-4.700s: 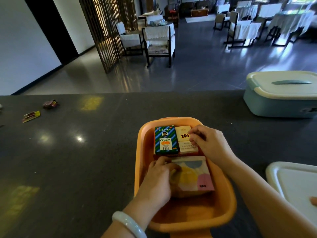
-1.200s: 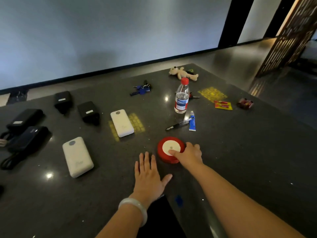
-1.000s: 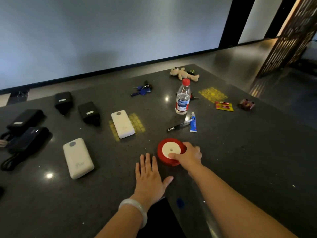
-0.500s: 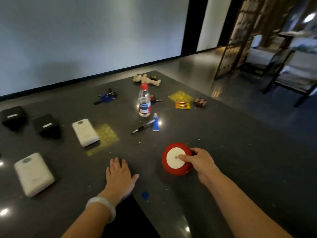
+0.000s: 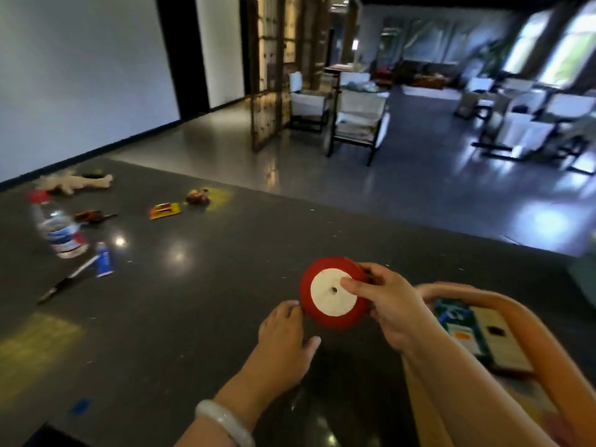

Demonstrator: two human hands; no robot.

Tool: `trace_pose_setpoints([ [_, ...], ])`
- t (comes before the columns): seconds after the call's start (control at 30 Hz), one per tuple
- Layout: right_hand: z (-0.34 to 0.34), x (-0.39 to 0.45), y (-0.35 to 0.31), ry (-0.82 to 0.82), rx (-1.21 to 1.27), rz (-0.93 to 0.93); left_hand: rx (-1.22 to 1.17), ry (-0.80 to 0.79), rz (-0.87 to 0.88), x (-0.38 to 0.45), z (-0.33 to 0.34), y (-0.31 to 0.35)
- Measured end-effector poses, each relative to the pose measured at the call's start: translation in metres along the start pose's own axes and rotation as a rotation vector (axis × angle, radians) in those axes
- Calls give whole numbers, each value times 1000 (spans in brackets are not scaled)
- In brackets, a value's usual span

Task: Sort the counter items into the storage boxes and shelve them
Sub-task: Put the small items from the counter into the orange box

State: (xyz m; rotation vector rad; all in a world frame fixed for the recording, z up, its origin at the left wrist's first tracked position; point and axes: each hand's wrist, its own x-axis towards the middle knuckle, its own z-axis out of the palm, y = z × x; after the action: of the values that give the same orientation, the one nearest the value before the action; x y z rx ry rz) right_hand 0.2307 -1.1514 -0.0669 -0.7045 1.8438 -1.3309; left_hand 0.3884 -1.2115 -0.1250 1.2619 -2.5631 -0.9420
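So we've got the red ribbon spool (image 5: 333, 293) pinched in our right hand (image 5: 392, 309), thumb on the white face and fingers curled round the far rim, lifted off the counter (image 5: 200, 295). Our left hand (image 5: 283, 341) lies flat and open on the counter at about 7 o'clock from the spool, fingertips just beside its edge. The orange box (image 5: 529, 321) sits at 3 o'clock from the spool, already holding a couple of card packs (image 5: 477, 337).

What could go wrong: that grip looks like an edge pinch on a round thing, so we reckon it could roll out of our fingers mid-swing, or a loose ribbon end could unwind and snag. The box looks fairly full too, so the spool may perch on the packs rather than settle in.

Compared with half a second ago, the spool has swung right and toward us, our view has turned right so the box now shows, and the power banks have dropped out of sight
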Motion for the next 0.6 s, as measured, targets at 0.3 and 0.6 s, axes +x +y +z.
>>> trace_pose_setpoints([
  [0.3,-134,-60,32,404,-106,-29,-350,-102,151,-7,70,118],
  [0.6,-163,-90,62,438,-405,11,-611,-119,54,-24,120,127],
])
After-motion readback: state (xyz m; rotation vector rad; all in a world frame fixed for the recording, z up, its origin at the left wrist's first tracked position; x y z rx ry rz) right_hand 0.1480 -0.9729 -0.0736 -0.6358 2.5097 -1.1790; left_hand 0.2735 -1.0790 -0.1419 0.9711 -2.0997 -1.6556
